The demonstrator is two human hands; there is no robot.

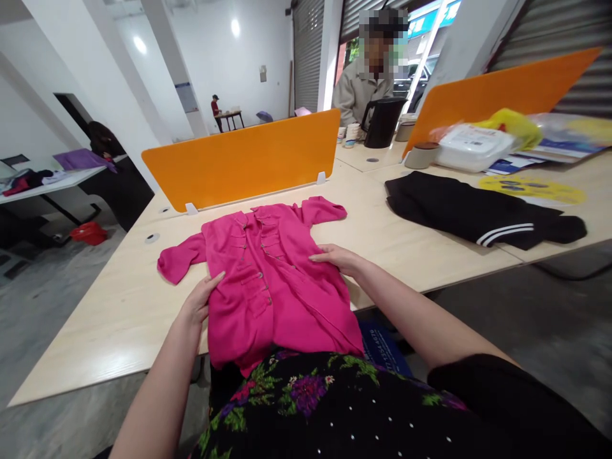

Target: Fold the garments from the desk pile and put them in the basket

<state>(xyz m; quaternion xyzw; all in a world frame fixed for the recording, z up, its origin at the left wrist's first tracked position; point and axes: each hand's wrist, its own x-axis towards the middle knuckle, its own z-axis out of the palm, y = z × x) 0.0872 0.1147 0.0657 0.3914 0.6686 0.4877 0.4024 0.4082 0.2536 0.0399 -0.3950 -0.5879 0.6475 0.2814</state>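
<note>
A bright pink button-up shirt (239,280) is spread front side up on the pale wooden table (119,319), its collar away from me. Its front is unbuttoned, and both sleeves stick out to the sides. The lower hem hangs over the near table edge against my body. My left hand (199,299) grips the shirt's left side edge, thumb on top and fingers mostly hidden beneath. On the opposite side edge, a little higher up, my right hand (338,259) pinches the cloth in the same way.
Behind the shirt stands an orange divider (243,159). At right lie a folded black garment (459,207) with white stripes, a tape roll (422,155) and a clear plastic box (473,146). Beyond are a black kettle (384,121) and a person (363,89) in a light jacket.
</note>
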